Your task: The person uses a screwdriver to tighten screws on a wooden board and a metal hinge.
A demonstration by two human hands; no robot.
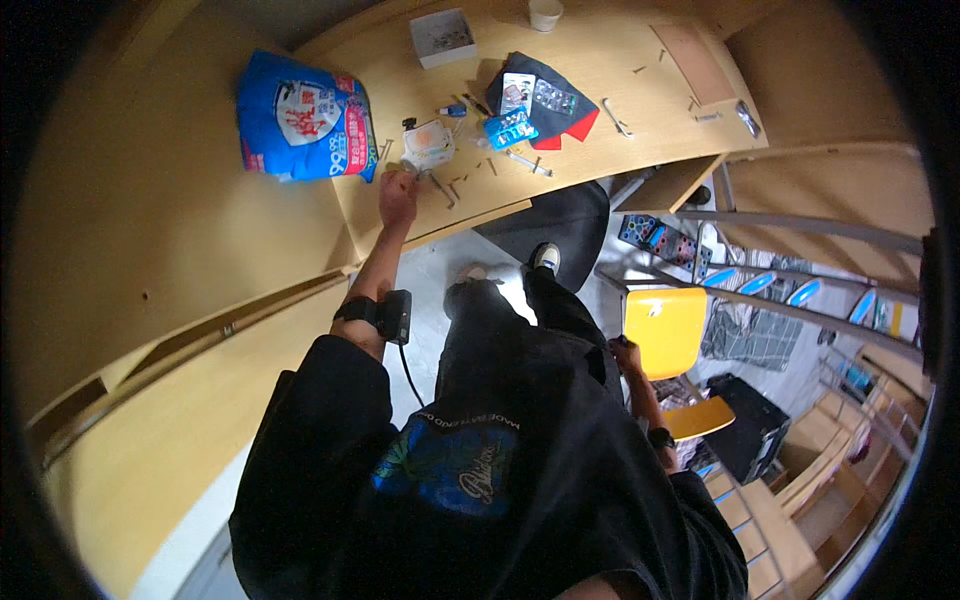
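Observation:
My left hand (398,197) is over the near left part of the wooden desk (600,75), its fingers drawn together. What they hold, if anything, is too small to make out. Just beyond the fingertips lies a white square-shaped item (429,143), with several screws or bolts (441,190) scattered to the right. A large blue plastic package (305,118) stands to the left of this hand. My right hand (626,356) hangs low beside my leg, near a yellow chair (663,332). Its fingers are curled, and something small and dark shows at them that I cannot identify.
On the desk are a dark cloth pouch (560,100), a blue blister-style packet (510,129), a white box of small parts (442,38), a paper cup (545,14) and a white-handled tool (616,117). A black chair (560,225) is under the front edge. Metal bars (800,225) run at right.

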